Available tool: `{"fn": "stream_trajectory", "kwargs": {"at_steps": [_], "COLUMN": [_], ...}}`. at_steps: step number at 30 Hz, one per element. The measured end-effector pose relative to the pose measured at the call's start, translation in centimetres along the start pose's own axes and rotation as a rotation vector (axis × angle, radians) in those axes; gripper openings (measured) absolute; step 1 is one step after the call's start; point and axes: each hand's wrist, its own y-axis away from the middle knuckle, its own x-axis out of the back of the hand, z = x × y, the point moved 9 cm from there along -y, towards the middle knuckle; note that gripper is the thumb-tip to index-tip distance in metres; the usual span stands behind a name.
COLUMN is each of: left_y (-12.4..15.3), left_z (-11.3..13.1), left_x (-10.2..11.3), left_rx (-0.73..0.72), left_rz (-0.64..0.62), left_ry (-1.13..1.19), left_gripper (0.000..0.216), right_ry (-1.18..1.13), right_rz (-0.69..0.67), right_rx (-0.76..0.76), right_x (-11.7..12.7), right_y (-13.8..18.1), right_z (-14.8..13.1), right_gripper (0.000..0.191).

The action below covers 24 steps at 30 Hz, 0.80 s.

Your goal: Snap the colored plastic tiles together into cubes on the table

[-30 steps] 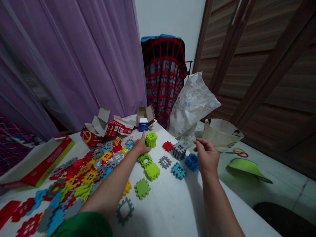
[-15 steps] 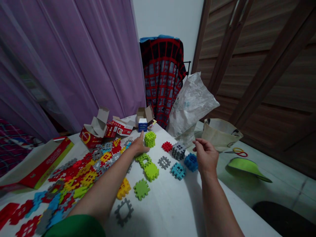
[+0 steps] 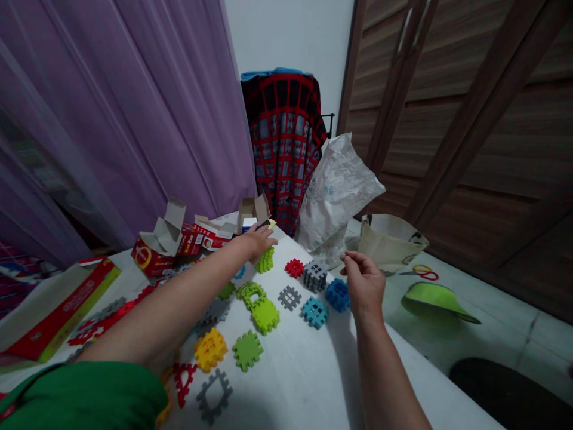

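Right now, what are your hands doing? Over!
Left hand flat over lime cube. Right hand curled, beside blue cube. Grey cube, red piece between the hands.

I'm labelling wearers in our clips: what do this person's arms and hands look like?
Both hands are bare, without gloves; no ring, watch or bracelet shows on the left hand or the right hand. A green sleeve covers the left upper arm; the forearm beyond it is uncovered. The right arm is uncovered down to the picture's lower edge.
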Motion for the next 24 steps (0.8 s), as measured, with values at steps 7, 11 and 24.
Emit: {"fn": "stream_trajectory", "kwargs": {"at_steps": [7, 11, 24], "left_y": [0.7, 0.9, 1.0], "left_z": [0.0, 0.3, 0.8], "left_x": [-0.2, -0.1, -0.9], "left_rx": [-0.060, -0.084, -0.138], "left_rz": [0.033, 0.050, 0.053], "left_ry": [-0.020, -0.024, -0.147], "left_gripper": [0.082, 0.078, 0.060], "right_ry": [-0.021, -0.037, -0.027], "right_rz": [-0.020, -0.009, -0.011], "right_rx": [-0.039, -0.059, -0.060], "right_x": [-0.6, -0.6, -0.7], "right_y": [0.4, 0.5, 0.6], "right_z": [0.0, -0.1, -0.3], "right_gripper": [0.028, 0.029, 0.029]}}
